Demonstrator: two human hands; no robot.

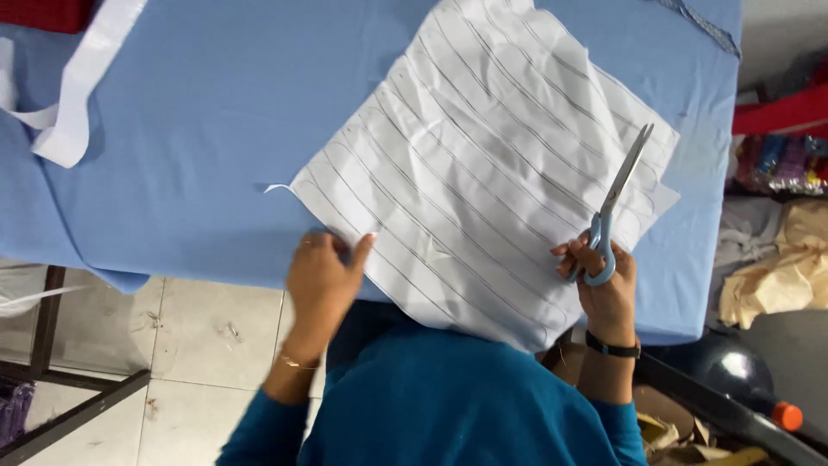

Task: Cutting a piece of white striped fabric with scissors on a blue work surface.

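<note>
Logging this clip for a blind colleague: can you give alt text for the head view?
A right hand holds blue-handled scissors over white lined fabric on a blue-covered table. The left hand pinches the fabric's near edge.

Left hand (323,272) pinches near edge of lined white fabric (483,164) on blue-covered table (190,129); right hand (604,285) grips blue-handled scissors (614,207), blades over cloth.

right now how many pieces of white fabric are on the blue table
2. A large white lined sheet lies at the centre, its near edge pinched by the left hand, scissors in the right hand. A white strip lies top left. More may be hidden.
</note>
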